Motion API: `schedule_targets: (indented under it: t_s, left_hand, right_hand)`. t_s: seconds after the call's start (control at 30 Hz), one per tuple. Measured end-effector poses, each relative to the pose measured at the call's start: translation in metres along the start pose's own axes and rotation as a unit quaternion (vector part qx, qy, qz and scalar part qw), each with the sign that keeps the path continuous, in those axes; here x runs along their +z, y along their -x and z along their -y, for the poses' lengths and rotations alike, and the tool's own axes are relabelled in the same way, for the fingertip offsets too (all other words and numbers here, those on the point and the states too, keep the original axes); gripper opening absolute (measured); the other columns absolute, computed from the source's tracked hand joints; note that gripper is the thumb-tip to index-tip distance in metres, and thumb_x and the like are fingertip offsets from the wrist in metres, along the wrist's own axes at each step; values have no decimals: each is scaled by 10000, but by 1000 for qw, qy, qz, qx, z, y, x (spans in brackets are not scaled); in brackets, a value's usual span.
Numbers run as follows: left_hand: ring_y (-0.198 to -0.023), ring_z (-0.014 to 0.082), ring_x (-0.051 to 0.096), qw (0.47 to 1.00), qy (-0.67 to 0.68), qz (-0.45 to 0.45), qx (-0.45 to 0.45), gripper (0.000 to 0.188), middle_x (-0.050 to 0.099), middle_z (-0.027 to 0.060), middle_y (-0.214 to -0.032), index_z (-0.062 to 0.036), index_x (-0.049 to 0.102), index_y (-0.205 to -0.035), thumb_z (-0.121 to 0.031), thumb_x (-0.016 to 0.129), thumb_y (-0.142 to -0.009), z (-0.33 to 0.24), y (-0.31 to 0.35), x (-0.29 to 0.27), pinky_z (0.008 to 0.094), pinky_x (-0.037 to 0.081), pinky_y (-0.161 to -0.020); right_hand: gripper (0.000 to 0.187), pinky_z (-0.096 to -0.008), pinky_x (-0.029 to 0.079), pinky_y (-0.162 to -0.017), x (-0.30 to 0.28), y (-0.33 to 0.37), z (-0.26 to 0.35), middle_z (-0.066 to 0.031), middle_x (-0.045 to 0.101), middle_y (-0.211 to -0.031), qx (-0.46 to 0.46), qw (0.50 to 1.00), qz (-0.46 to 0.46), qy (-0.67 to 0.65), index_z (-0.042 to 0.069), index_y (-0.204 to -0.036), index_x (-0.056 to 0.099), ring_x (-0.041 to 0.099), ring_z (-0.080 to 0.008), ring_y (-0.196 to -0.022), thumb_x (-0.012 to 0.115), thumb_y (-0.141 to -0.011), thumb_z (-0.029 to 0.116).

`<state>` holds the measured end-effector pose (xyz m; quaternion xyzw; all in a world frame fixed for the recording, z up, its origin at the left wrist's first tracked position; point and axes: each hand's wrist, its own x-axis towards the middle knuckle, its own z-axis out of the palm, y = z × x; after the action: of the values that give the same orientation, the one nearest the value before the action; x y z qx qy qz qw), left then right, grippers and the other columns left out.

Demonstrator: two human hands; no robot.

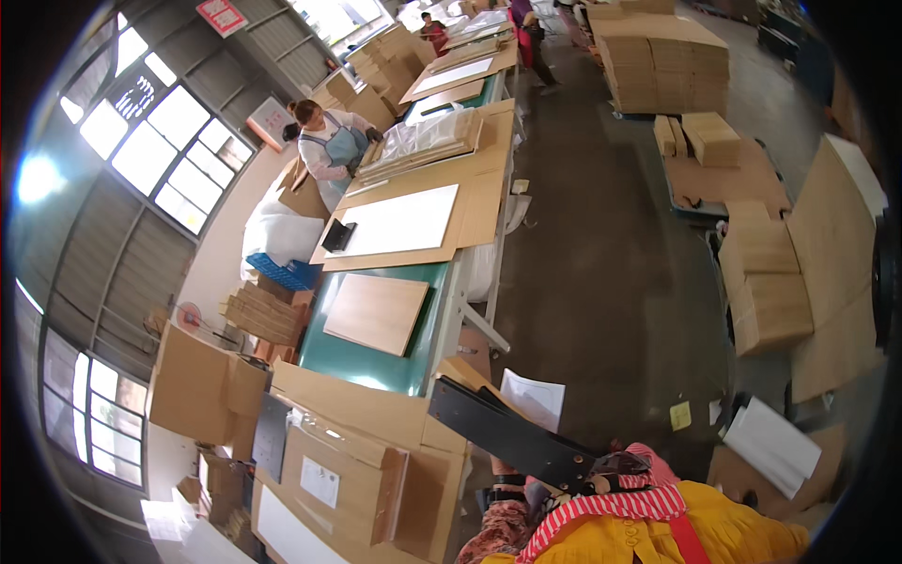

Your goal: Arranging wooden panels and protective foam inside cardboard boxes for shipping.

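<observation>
A long black panel (507, 434) with small holes is held up, tilted, in front of my body. My left hand (503, 466), with a dark band at its wrist, is closed on the panel's lower edge; most of its fingers are hidden behind it. At the panel's near end, my right hand (601, 483) grips it, partly covered by the striped sleeve. Left of the panel lies a cardboard carton (349, 470) with a white label. A grey panel (272, 434) stands beside the carton. White printed sheets (534, 399) show just beyond the black panel.
A green conveyor (376, 371) carries a wood-coloured board (378, 312); farther on are a white board (404, 223) on cardboard and a co-worker (334, 146). Cartons (766, 282) and a low pallet (733, 183) stand right of the aisle. Papers (772, 446) lie at lower right.
</observation>
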<state>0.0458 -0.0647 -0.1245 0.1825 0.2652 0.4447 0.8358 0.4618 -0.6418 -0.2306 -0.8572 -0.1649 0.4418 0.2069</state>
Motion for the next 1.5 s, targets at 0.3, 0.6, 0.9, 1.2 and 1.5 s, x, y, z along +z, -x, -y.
schedule_targets:
  t_s: [0.3, 0.6, 0.9, 1.2, 1.5]
  left_hand:
    - [-1136, 295, 642, 993, 68, -34, 94, 601, 666, 117, -1268, -38, 604, -1293, -560, 540, -1001, -26, -254, 23, 413, 544, -982]
    - [-1171, 290, 621, 984, 96, -83, 125, 637, 644, 116, -1305, -50, 585, -1317, -595, 520, -994, -64, -468, 90, 419, 524, -1007]
    - [-1206, 286, 597, 967, 112, -147, 174, 677, 626, 110, -1334, -61, 572, -1335, -636, 504, -984, -72, -616, 153, 424, 496, -1041]
    - [-1240, 282, 574, 940, 158, -187, 236, 717, 607, 104, -1363, -72, 558, -1353, -676, 488, -973, -113, -750, 191, 430, 468, -1075]
    - [-1239, 219, 555, 881, 1, -383, 278, 749, 621, 48, -1309, -70, 509, -1403, -675, 530, -960, -219, -855, 254, 401, 438, -1073]
  right_hand:
    - [404, -282, 501, -543, -167, -326, 480, -58, 685, -953, -227, 945, -137, -193, 46, -1281, 616, 630, -125, -733, 583, -879, 38]
    - [433, -254, 551, -634, -161, -423, 714, -54, 703, -1083, -199, 962, 26, -183, 14, -1329, 577, 668, -117, -861, 609, -897, 12]
    - [371, -269, 554, -755, -131, -626, 1037, -57, 694, -1141, -295, 913, 233, -160, 38, -1310, 614, 669, -135, -964, 643, -943, 84]
    - [351, -297, 569, -763, 37, -776, 1332, -62, 696, -1068, -347, 872, 341, -53, -1, -1275, 614, 680, -148, -917, 679, -960, 141]
    - [713, -306, 535, -954, 59, -635, 1417, -127, 628, -1298, -415, 705, 562, 119, -17, -1444, 456, 648, -188, -1112, 785, -894, 294]
